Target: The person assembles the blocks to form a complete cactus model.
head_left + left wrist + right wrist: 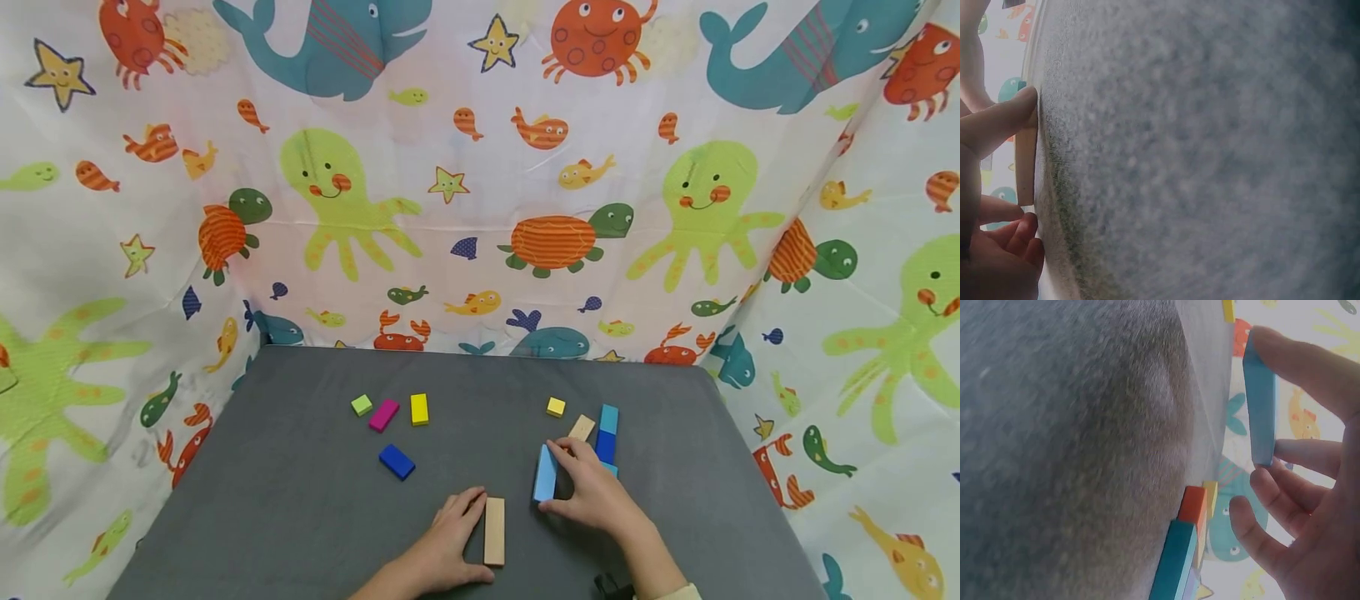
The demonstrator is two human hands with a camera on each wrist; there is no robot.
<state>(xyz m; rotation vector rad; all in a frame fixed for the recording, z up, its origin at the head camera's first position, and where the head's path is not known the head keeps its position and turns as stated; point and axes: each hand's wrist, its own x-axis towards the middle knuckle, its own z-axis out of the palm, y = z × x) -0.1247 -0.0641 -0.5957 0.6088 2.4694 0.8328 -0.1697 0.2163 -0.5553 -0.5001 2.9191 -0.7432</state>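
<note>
A plain wooden block (494,532) lies lengthwise on the grey table. My left hand (447,542) spans it, thumb at the near end and a finger at the far end; in the left wrist view the thumb (1004,122) overlaps the wooden block (1026,165). My right hand (592,489) pinches a light blue block (546,473) by its two ends. In the right wrist view this light blue block (1262,406) is raised off the table, between thumb and fingers. Beside that hand lie a dark blue block (606,447), a sky-blue block (609,418) and another wooden block (582,428).
A small yellow block (556,407) lies beyond the right hand. Farther left are green (362,405), magenta (384,415), yellow (419,409) and blue (397,462) blocks. The right wrist view shows orange (1192,504) and teal (1174,559) blocks. A patterned curtain (480,192) surrounds the table (315,517).
</note>
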